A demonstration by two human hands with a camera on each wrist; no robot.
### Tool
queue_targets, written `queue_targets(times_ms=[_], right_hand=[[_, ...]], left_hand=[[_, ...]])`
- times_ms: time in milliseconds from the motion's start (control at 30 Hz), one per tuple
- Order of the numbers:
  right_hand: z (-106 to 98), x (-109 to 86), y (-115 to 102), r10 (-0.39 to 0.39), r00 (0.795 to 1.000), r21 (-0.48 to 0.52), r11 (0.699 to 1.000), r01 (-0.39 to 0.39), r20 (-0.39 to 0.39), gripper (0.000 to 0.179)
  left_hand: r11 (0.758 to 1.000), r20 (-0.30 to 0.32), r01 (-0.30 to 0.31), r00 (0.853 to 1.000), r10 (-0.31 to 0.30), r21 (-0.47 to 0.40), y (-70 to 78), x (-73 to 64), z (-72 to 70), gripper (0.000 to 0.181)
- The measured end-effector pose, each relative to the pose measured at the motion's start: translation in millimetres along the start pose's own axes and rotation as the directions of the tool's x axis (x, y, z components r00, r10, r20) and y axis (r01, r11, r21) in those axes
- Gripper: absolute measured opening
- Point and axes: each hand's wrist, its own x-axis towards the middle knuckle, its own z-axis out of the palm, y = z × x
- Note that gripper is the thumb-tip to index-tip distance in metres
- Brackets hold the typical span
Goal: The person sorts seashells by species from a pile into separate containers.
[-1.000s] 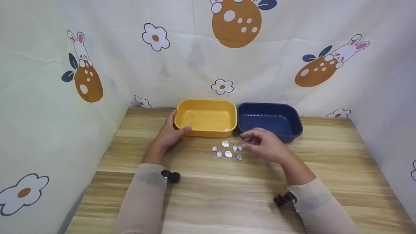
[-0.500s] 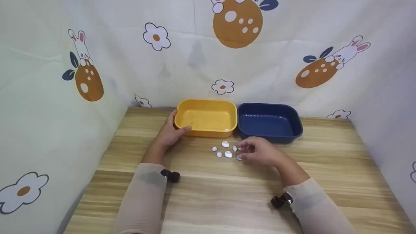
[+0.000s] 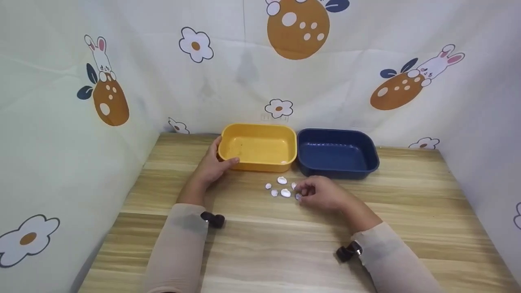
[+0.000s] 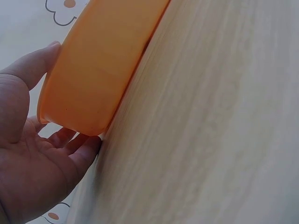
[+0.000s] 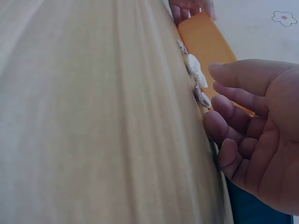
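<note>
- R hand (image 3: pixel 325 194) bends low over wood-grain table (image 3: pixel 260 252) at right edge of small shells (image 3: pixel 285 193); thumb & fingertips spread apart, w/ a gap btwn them in R-wrist view; whether skin meets a shell, can't tell
- Nr that thumb, a greyish shell (image 3: pixel 298 196), partly covered; just beside the index finger, a white shell (image 3: pixel 294 186)
- Other shells in view lie left of R hand, in a loose group on bare wood: two larger white ones, two small ones, each apart from its neighbours; any under the hand can't be seen
- L hand (image 3: pixel 209 166) grips yellow bin (image 3: pixel 260 167) by its left end, thumb on the near rim, fingers bent round the end wall, as L-wrist view shows
- Yellow bin sits upright behind the shells, nr table's back edge, w/ a tiny pale piece (image 3: pixel 283 162) inside, nr front right corner
- Blue bin (image 3: pixel 342 174), also upright, stands just beside it on the right, beyond R hand; whether rims touch, can't tell
- Both forearms in beige sleeves (image 3: pixel 179 248), a black device (image 3: pixel 213 219) at each wrist
- At back & sides, pale cloth (image 3: pixel 232 89) printed w/ rabbits (image 3: pixel 101 61), white flowers (image 3: pixel 203 47) & spotted brown fruit (image 3: pixel 298 44)
</note>
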Motion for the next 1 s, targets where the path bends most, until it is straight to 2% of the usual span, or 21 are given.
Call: queue_targets(times_ms=[267, 467, 633, 867, 1000], right_hand=[[3, -0.1, 3, 0.007, 1.0, -0.039, 0.999, -0.007, 0.007, 0.027], [6, -0.9, 4, 0.006, 1.0, -0.046, 0.999, -0.007, -0.02, 0.022], [7, -0.2, 4, 0.017, 1.0, -0.052, 0.998, -0.018, -0.013, 0.022], [1, -2.6, -1, 0.028, 1.0, -0.047, 0.998, -0.029, -0.007, 0.024], [-7, -4.7, -8, 0.021, 0.999, -0.032, 0.999, -0.022, -0.031, 0.025]], left_hand=[[1.0, -0.001, 0.011, 1.0, -0.011, 0.0, 0.1, 0.1, 0.5, 0.129], [0.999, 0.008, -0.008, 1.0, 0.009, -0.043, -0.8, 1.4, 0.9, 0.12], [0.999, 0.008, -0.01, 1.0, 0.011, -0.051, 0.2, 0.4, 1.2, 0.112], [0.999, 0.004, -0.006, 1.0, 0.006, -0.048, 0.4, 0.3, 0.3, 0.12], [0.999, 0.002, -0.002, 1.0, 0.002, -0.04, -0.2, 0.4, 0.0, 0.126]])
